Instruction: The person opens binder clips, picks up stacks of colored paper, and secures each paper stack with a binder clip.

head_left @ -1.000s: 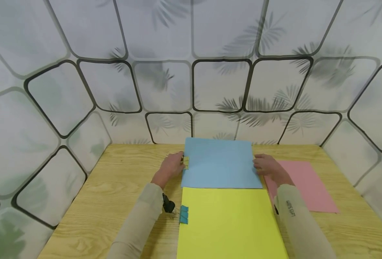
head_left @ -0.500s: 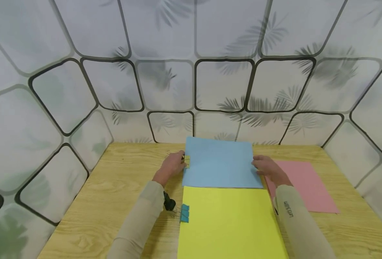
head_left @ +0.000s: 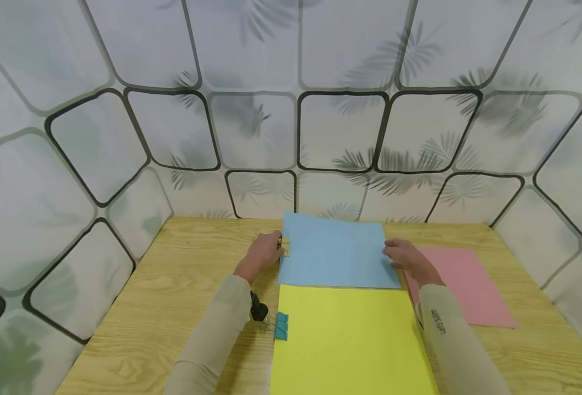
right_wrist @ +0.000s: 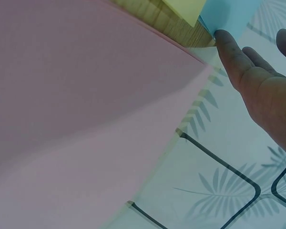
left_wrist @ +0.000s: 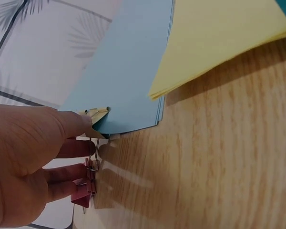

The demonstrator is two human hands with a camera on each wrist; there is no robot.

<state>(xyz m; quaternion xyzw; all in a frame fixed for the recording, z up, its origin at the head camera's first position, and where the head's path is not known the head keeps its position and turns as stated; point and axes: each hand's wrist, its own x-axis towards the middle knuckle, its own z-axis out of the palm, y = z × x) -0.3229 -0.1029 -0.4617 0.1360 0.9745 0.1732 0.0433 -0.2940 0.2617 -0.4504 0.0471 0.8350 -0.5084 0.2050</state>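
A stack of blue paper (head_left: pixel 337 252) lies toward the back of the table, a yellow binder clip (head_left: pixel 285 247) at its left edge. My left hand (head_left: pixel 263 252) pinches that clip; in the left wrist view the thumb presses on its body. A pinkish-red binder clip (left_wrist: pixel 86 186) is close to the lower fingers there. My right hand (head_left: pixel 410 260) touches the blue stack's right edge with straight fingertips (right_wrist: pixel 224 36), the thumb standing apart. In front lies a stack of yellow paper (head_left: pixel 350 340) with a teal binder clip (head_left: pixel 281 326) on its left edge.
Pink paper (head_left: pixel 468 285) lies flat on the wooden table (head_left: pixel 172 285) at the right, under my right forearm. A black object (head_left: pixel 259 311) shows beside the left sleeve. Patterned walls (head_left: pixel 340 131) enclose the table at the back and sides.
The blue stack's back edge has dipped slightly, mostly at the right corner. My right hand has shifted a little to the left; my left hand keeps its place at the yellow clip.
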